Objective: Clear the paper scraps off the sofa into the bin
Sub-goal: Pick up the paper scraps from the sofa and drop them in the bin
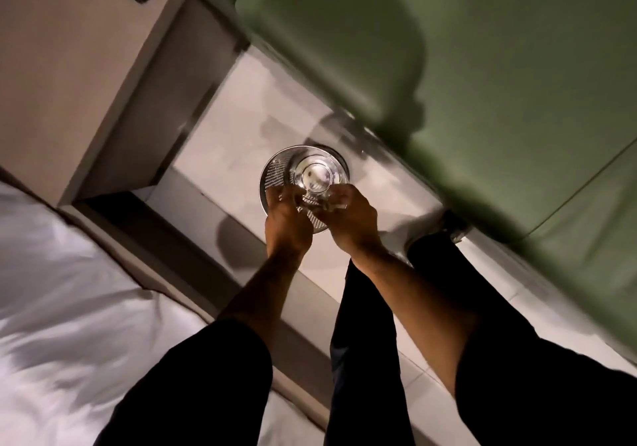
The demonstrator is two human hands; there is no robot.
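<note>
Bin (275,173): on the floor (224,142), right under your two hands, left hand (287,219) and right hand (351,218).
Sofa (482,83): to the right of your hands.
Bed (62,290): to their left, nearer you.
Cabinet (69,66): beyond your hands, to the left.

Round metal bin (275,173) stands upright on the pale floor, seen from straight above, its perforated wall and shiny bottom showing. It sits just beside the front edge of the green sofa (482,83), whose cushions look smooth and bare here. Pale scraps (331,203) show right over the bin's near rim, blurred, too small to make out clearly.
</note>
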